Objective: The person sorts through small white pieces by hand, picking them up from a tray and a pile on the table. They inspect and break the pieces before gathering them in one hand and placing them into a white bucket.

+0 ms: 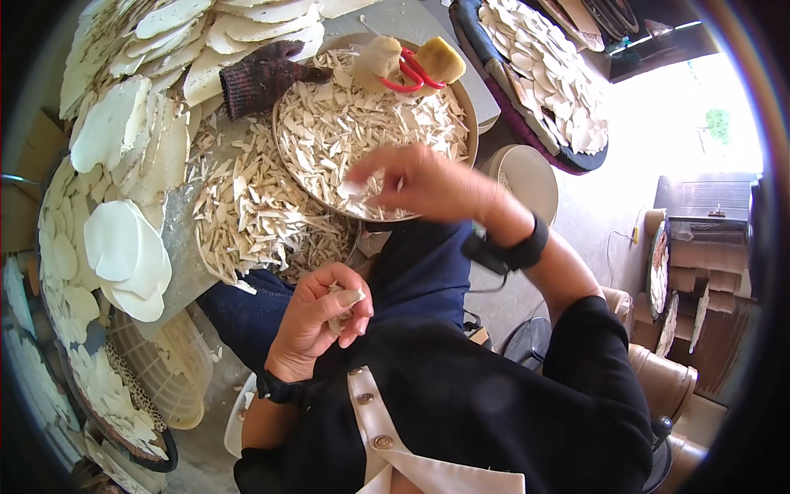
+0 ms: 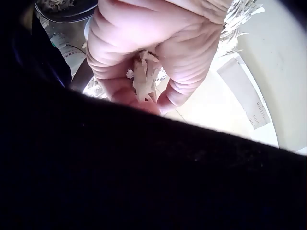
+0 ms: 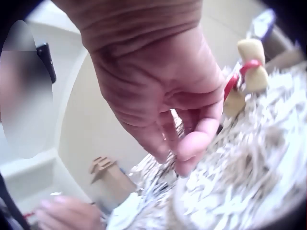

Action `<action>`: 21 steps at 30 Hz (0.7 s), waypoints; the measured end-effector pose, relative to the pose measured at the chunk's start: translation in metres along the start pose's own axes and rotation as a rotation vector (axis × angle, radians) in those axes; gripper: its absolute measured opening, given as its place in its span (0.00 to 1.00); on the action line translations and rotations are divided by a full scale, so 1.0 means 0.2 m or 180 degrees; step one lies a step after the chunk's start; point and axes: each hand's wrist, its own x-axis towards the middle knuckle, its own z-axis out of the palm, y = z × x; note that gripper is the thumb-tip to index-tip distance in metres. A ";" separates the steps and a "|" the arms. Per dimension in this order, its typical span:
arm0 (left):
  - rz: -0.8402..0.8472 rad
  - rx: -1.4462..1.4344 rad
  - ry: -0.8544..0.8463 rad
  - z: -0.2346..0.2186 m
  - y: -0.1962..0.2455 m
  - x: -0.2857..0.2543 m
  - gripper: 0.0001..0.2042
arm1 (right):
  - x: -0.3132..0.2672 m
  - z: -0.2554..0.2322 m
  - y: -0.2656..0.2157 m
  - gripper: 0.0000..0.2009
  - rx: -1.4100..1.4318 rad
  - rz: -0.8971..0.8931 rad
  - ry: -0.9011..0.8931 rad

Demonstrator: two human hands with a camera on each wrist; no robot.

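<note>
My left hand [image 1: 322,311], low in front of the body, holds a small bunch of pale dried strips [image 2: 143,79] between curled fingers and thumb. My right hand [image 1: 428,183], blurred, hangs over the near side of a round tray [image 1: 472,136] heaped with pale strips [image 1: 374,123]. Its fingers [image 3: 192,143] are loosely bent, and no piece shows between them in the right wrist view. Across the tray's far side lie red-handled scissors [image 1: 414,69] with yellowish foam pads on the handles. A dark knitted glove [image 1: 257,80] rests at the tray's left edge.
More strips [image 1: 255,206] are heaped left of the tray. Large pale slices [image 1: 127,251] are stacked at the left, near a plastic basket [image 1: 177,387]. A long tray of slices [image 1: 543,74] stands at the far right, with a round tub [image 1: 531,185] below it.
</note>
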 end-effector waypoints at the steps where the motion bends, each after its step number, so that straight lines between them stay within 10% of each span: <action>1: -0.0054 0.0119 0.0128 0.00 0.00 0.00 0.03 | 0.03 -0.06 0.05 0.11 -0.0468 0.0437 0.0139; 4: -0.0111 0.0338 0.0209 0.00 -0.02 -0.01 0.02 | 0.13 -0.24 0.20 0.09 -0.1710 0.1127 0.0224; 10: -0.0033 0.0370 0.0459 -0.04 -0.02 -0.03 0.06 | 0.21 -0.40 0.36 0.07 -0.2349 0.0796 0.0895; 21: 0.0094 0.0352 0.0433 -0.05 -0.02 0.00 0.06 | 0.22 -0.22 0.47 0.06 -0.2768 0.0776 0.0415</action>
